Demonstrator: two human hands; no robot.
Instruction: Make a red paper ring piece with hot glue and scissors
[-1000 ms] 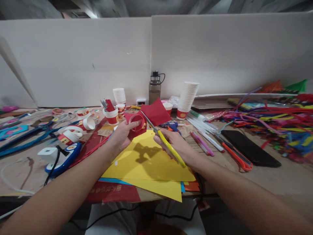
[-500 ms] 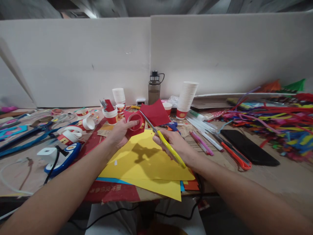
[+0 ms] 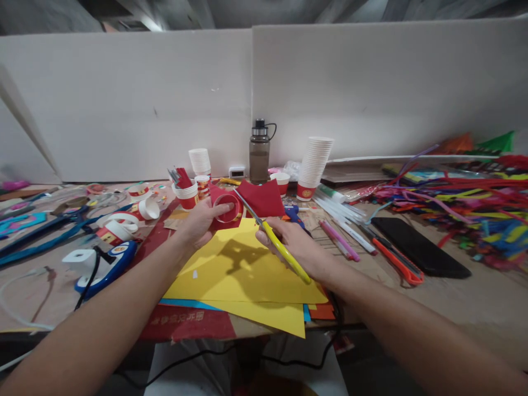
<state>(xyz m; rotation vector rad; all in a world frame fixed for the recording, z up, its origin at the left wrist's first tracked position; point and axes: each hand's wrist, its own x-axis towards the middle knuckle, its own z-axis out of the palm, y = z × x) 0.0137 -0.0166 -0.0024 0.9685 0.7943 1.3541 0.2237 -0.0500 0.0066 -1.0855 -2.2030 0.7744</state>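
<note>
My left hand (image 3: pixel 201 224) grips a piece of red paper (image 3: pixel 264 197) with a cut paper-cup ring (image 3: pixel 228 208) pressed against it, thumb across the ring. My right hand (image 3: pixel 293 244) is closed round yellow-handled scissors (image 3: pixel 272 237). Their blades reach up into the red paper just right of the ring. Both hands hover above yellow paper sheets (image 3: pixel 247 275) lying at the table's near edge.
A dark water bottle (image 3: pixel 259 150) and a stack of paper cups (image 3: pixel 314 165) stand at the back. Cut cup pieces and a blue-white device (image 3: pixel 101 263) lie left. Markers (image 3: pixel 340 237), an orange utility knife (image 3: pixel 398 261), a black phone (image 3: pixel 421 254) and colourful pipe cleaners (image 3: pixel 466 206) lie right.
The loose red flap right of the scissors has dropped lower and flatter. Both hands with paper and scissors have shifted slightly left and up.
</note>
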